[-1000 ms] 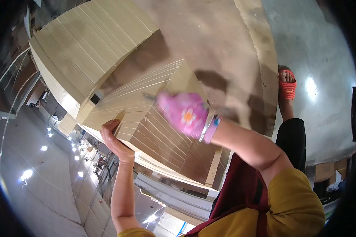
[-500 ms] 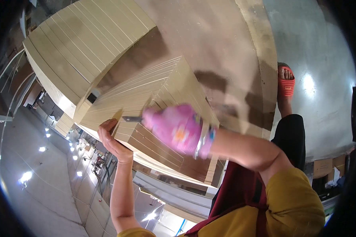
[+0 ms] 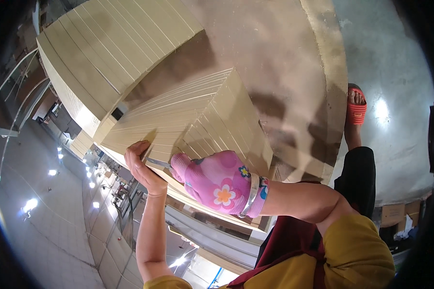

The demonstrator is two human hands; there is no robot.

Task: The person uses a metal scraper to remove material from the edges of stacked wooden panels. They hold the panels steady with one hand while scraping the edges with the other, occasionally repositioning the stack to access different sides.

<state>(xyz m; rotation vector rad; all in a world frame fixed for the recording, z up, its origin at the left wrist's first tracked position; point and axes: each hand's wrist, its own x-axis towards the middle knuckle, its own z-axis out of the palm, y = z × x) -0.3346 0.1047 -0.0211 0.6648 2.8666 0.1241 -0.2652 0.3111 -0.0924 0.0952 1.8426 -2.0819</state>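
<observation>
My right hand (image 3: pixel 214 183), in a pink glove with a flower pattern and a band at the wrist, is closed round a knife. Its narrow grey blade (image 3: pixel 158 163) points left, along the near-left edge of a stack of cream boards (image 3: pixel 178 113); the handle is hidden in the glove. My bare left hand (image 3: pixel 147 168) is at that same edge, fingers bent over it close to the blade tip. The top and side of the stack show several thin parallel lines. How deep the blade sits, if at all, cannot be told.
A second cream stack (image 3: pixel 115 43) with similar lines stands at the far left, beside a brown floor (image 3: pixel 255 38). My foot in a red slipper (image 3: pixel 356 108) is on the grey floor at right. Boxes (image 3: pixel 393 214) lie at lower right. Lit ceiling lamps show at left.
My right hand has come down and nearer to me, the knife blade now lower beside my left hand. My left hand stays on the edge. The whole view has shifted slightly.
</observation>
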